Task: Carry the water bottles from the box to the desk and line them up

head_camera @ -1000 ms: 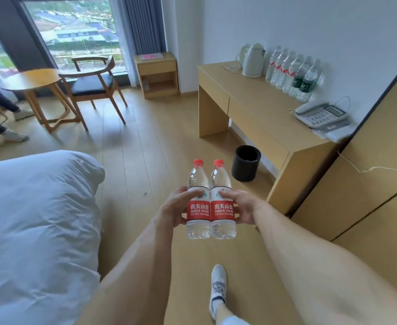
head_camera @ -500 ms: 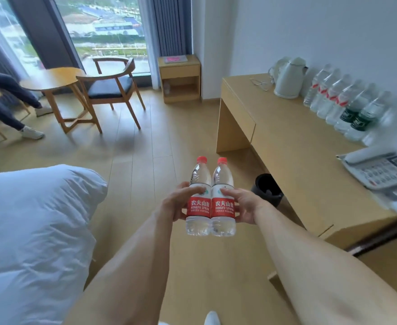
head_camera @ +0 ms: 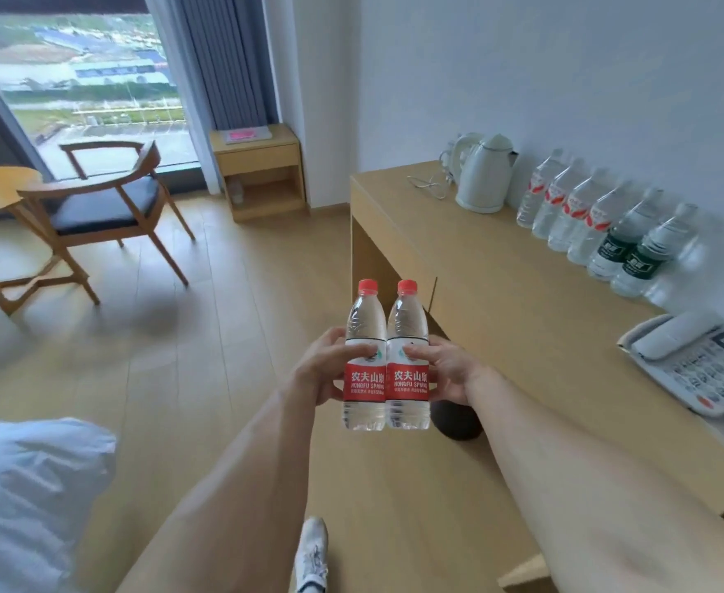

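White bedding [head_camera: 31, 498] is cut off at lower left; a wooden chair [head_camera: 107, 207] stands by the window. The left hand [head_camera: 323, 370] and right hand [head_camera: 445, 370], each grip curled round one bottle, hold two red-capped bottles [head_camera: 385, 361] upright, touching, above the floor. A dark bin [head_camera: 454, 421] is half hidden behind them. On the worktop [head_camera: 501, 293], blurred bottles [head_camera: 599, 233] line the wall between kettle [head_camera: 484, 173] and telephone [head_camera: 702, 365].

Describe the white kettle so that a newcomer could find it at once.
Start at the wooden desk against the white wall. At its far end, ahead of the row of bottles, stands the kettle: opaque white, handled, unlike the clear bottles.
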### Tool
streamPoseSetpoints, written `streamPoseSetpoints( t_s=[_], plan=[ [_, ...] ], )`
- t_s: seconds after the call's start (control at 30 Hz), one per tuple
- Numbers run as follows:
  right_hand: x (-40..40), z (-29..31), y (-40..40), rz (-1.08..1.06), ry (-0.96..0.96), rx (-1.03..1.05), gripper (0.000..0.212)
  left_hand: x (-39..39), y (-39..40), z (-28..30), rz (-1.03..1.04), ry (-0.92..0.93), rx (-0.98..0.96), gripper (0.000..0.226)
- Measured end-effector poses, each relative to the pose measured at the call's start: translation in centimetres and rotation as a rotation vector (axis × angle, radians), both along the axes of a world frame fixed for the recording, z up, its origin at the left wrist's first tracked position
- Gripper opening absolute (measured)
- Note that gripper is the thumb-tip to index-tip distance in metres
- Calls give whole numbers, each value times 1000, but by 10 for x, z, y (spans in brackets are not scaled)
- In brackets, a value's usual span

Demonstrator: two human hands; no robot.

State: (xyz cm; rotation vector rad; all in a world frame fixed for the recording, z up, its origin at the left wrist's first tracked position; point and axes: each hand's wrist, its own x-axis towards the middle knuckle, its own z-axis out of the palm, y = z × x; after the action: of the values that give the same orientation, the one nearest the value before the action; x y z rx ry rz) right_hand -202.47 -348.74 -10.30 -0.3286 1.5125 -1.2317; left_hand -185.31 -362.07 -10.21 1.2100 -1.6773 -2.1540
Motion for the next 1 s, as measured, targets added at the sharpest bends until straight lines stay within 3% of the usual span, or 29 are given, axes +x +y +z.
streamPoseSetpoints(
  t_s=[0.37,0.57,1.0],
  plan=[
    [-80,24,-133,-269,31,-57,52,-121,-172,30,-209,117,-35,53],
    [-133,32,-158,-402,96,-72,54,-197,-208,39,-301,196,6,62],
    [-294,28,-196,-576,181,-136,48,-386,-252,41,-498,200,-104,65]
  ],
)
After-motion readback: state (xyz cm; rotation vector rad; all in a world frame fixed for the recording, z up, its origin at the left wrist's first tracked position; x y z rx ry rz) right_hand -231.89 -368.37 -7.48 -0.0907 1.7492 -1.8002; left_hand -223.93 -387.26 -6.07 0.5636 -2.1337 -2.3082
